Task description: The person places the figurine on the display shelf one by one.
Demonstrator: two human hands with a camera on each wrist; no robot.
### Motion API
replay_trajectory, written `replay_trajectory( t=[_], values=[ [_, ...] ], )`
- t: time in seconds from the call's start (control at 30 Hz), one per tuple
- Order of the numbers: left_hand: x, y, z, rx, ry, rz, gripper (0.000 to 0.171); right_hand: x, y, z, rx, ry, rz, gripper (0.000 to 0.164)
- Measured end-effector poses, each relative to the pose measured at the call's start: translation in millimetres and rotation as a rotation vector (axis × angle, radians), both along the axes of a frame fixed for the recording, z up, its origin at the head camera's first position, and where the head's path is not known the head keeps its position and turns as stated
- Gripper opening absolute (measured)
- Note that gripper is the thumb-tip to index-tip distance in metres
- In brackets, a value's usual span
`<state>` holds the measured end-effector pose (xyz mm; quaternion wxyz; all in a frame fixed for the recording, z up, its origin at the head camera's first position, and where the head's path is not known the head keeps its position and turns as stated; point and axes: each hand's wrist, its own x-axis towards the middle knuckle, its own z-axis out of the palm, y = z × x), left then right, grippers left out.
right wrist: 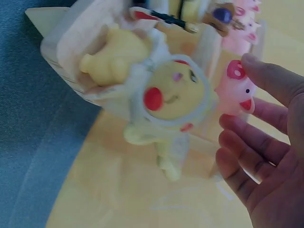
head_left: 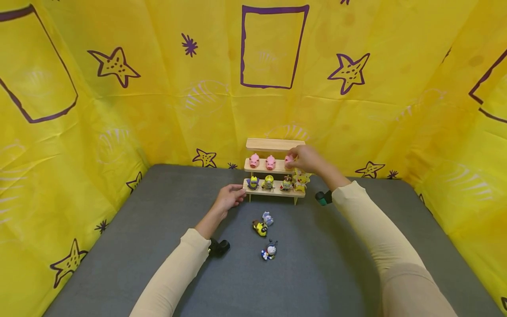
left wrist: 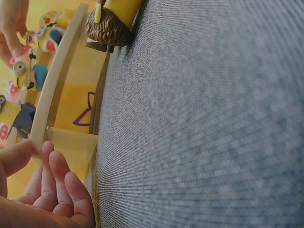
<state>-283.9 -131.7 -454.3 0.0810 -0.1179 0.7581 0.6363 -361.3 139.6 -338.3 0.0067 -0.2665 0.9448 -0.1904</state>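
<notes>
A three-tier wooden stand [head_left: 275,144] rests on the grey worktop [head_left: 178,198], with yellow starfish-print cloth [head_left: 158,44] behind it. The left hand [head_left: 228,197] pinches the stand's bottom shelf at its left end; the right hand [head_left: 306,159] pinches a pink pig figurine [right wrist: 235,90] at the middle shelf's right side.

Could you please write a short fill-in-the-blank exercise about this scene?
1. The wooden shelf has ____ tiers.
2. The left hand pinches the end of the shelf's ____ tier.
3. The right hand touches a pig figure coloured ____.
4. The stars on the yellow curtain are outlined in ____.

Missing words: three; bottom; pink; purple.
</notes>
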Motion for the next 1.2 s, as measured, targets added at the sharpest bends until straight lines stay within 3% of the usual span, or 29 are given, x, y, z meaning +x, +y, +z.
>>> replay_trajectory(
  t=[0.3,0.6,0.83,0.97,1.2],
  values=[
    [0.7,-0.1,0.4,0.009,0.001,-0.002,0.034,-0.5,-5.4,-5.9,0.014,-0.039,-0.013,0.025],
    [1.3,0.4,2.0,0.015,0.005,-0.001,0.035,7.4,-1.3,0.6,-0.044,-0.013,-0.004,0.04],
    [0.5,0.4,2.0,0.01,-0.008,-0.004,0.035,30.7,7.0,9.9,-0.138,0.061,0.053,0.039],
    [0.3,0.6,2.9,0.008,-0.011,-0.002,0.036,48.3,14.2,6.2,-0.229,0.081,0.103,0.033],
    [0.8,0.2,2.9,0.006,-0.016,-0.004,0.036,84.9,17.1,-7.6,-0.323,0.025,0.153,0.028]
  ],
)
